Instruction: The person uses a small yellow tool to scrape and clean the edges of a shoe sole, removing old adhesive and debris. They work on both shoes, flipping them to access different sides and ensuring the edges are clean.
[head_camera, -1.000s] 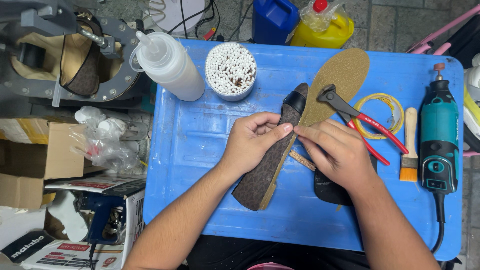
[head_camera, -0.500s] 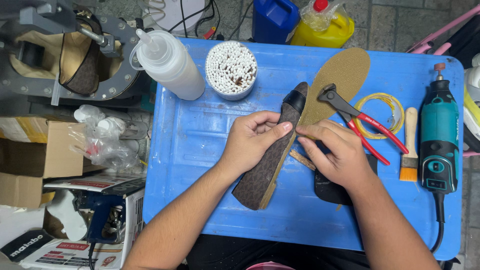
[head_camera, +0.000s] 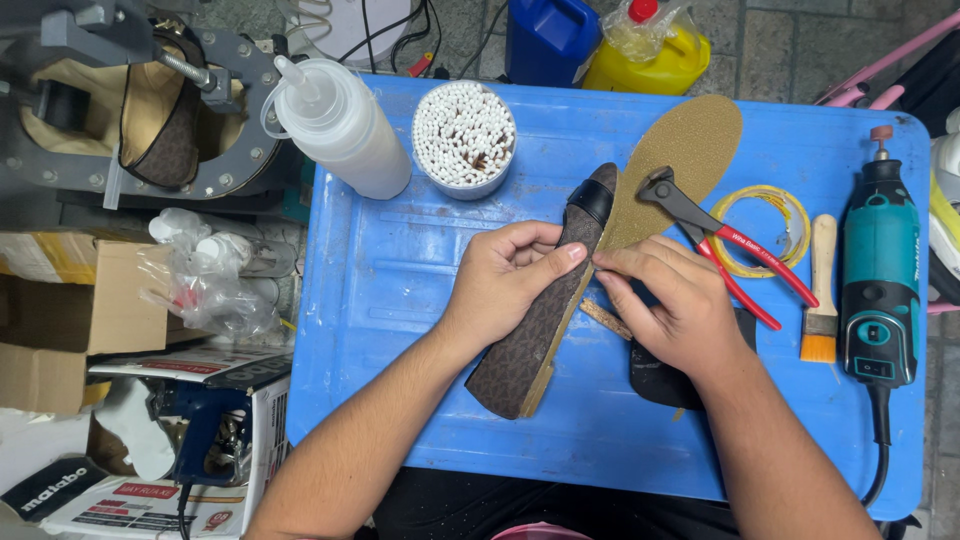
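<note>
Two hands are working on one brown flat shoe (head_camera: 535, 330) in the middle of the blue table (head_camera: 390, 300). The left hand (head_camera: 500, 280) is curling around the shoe's side and gripping it. The right hand (head_camera: 670, 310) is pinching the shoe's edge with closed fingertips. It looks like the sole edge is being pulled or pressed, so steady holding seems needed. Red-handled pincers (head_camera: 720, 245) and a tan insole (head_camera: 680, 160) are lying just beside.

Shoe-repair workshop: pincers (head_camera: 715, 240), rotary tool (head_camera: 878, 290), glue brush (head_camera: 821, 300).
</note>
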